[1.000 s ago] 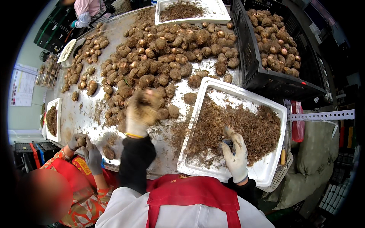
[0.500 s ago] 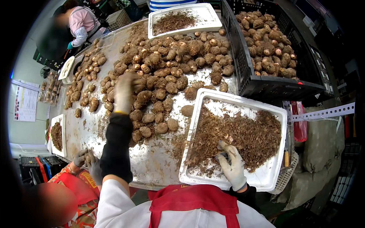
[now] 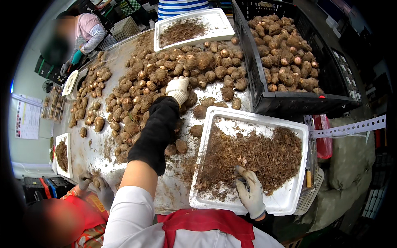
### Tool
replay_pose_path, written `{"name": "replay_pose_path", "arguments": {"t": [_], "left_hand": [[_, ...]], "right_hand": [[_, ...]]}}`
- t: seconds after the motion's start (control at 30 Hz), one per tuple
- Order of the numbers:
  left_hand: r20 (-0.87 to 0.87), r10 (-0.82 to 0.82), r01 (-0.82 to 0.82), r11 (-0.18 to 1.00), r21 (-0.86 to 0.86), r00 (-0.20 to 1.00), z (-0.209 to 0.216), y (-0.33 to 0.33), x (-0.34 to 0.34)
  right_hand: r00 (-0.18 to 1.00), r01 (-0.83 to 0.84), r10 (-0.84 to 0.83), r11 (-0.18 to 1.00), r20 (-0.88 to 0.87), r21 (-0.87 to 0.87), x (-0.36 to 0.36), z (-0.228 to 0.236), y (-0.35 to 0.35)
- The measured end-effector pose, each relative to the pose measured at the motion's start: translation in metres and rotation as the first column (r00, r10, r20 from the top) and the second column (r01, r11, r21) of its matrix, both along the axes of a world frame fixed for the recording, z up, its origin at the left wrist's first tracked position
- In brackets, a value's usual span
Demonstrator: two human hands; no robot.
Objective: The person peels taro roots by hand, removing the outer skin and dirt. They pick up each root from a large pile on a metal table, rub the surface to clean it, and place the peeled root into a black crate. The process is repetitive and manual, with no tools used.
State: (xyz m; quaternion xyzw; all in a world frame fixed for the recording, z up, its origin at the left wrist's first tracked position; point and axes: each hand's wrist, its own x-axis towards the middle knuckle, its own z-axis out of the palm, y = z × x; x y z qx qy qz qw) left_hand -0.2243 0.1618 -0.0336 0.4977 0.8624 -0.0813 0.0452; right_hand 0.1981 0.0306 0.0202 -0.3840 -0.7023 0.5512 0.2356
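Note:
Brown, hairy taros [image 3: 165, 66] lie heaped across the metal table. My left hand [image 3: 178, 89], in a pale knit glove, reaches into the right part of this heap. Its fingers are curled down among the taros, and what they grip is hidden. Over the near part of a white foam tray [image 3: 198, 197] is my right hand [image 3: 251, 194], gloved and palm inward. Its fingers are bent around something dark and small that I cannot make out. Brown fibrous peelings [image 3: 264, 157] cover most of the tray's bottom.
A black crate [image 3: 285, 101] full of taros stands at the far right. Another foam tray [image 3: 223, 35] with peelings sits at the back, a smaller one [image 3: 69, 167] at the left. A co-worker's gloved hands [image 3: 97, 186] hold a taro at lower left; another person [image 3: 89, 31] works far left.
My left hand has moved right across the heap, from its left-middle part to its right side. My right hand has stayed over the tray. The view has shifted slightly.

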Motion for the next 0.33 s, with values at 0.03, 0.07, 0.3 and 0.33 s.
{"name": "replay_pose_path", "arguments": {"t": [0.03, 0.07, 0.3, 0.33], "left_hand": [[0.012, -0.013, 0.013, 1.0, -0.013, 1.0, 0.008, -0.002, 0.004], [0.08, 0.062, -0.059, 0.998, -0.038, 0.995, 0.019, -0.003, 0.007], [0.804, -0.131, -0.364, 0.841, 0.4, 0.58, 0.052, -0.077, 0.076], [0.807, -0.287, -0.317, 0.811, 0.492, 0.517, 0.035, -0.089, 0.081]], "right_hand": [[1.0, -0.011, 0.011, 1.0, 0.009, 0.005, 0.001, 0.001, 0.003], [1.0, -0.024, 0.024, 1.0, 0.017, 0.009, 0.001, 0.001, 0.005], [0.999, -0.015, 0.014, 1.0, 0.048, 0.021, 0.001, -0.001, 0.02], [0.997, -0.069, 0.066, 0.996, 0.047, 0.057, -0.001, 0.001, 0.026]]}}
